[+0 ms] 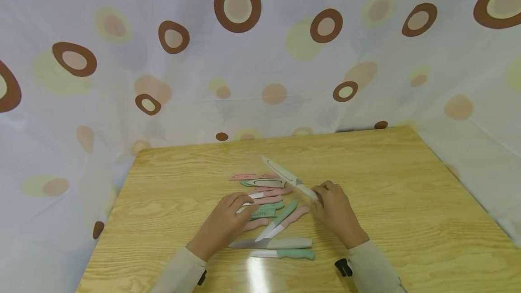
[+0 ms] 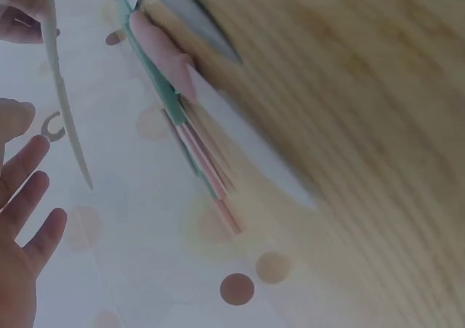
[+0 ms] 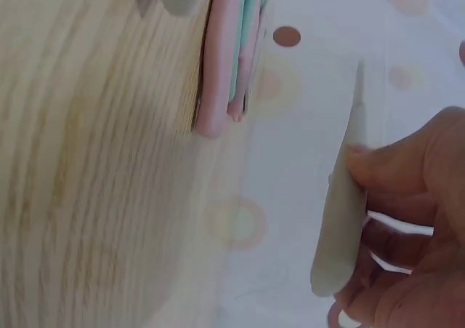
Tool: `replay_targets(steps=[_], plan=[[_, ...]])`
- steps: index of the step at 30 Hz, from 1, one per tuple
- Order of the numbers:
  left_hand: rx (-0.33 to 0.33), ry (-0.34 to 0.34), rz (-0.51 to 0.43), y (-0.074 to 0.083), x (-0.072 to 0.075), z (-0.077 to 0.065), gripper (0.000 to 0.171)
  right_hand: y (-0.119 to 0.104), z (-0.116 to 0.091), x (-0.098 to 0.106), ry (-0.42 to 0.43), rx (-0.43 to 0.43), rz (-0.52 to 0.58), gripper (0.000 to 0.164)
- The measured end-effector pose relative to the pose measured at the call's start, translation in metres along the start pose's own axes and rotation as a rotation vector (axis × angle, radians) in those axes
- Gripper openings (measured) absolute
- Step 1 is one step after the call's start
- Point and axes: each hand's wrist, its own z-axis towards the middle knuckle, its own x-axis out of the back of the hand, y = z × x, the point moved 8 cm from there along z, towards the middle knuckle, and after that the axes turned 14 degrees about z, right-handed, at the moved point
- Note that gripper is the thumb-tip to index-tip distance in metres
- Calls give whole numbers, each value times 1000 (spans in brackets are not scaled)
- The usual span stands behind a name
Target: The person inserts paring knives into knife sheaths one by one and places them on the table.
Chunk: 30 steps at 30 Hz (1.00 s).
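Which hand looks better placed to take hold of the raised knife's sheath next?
Probably the left hand: it is open and holds nothing, and the sheath slants out toward that side. The right hand is occupied, gripping the knife.

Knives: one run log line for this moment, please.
right hand: grips cream knife by handle | left hand: holds nothing | other knives: on table
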Motion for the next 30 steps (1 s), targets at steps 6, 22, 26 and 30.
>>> replay_targets(steps=[6,22,26,30], plan=[[20,-43,-113,6,-9,-12,21,31,5,-3,8,-256,76,26],[30,-69,-155,7,-11,-13,22,64,-1,-31,63,-538,172,16],[26,-70,-191,8,-12,-12,24,66,-3,-31,83,-577,176,22],[20,-96,-185,11,-14,-11,20,66,-3,-30,88,-597,176,22]])
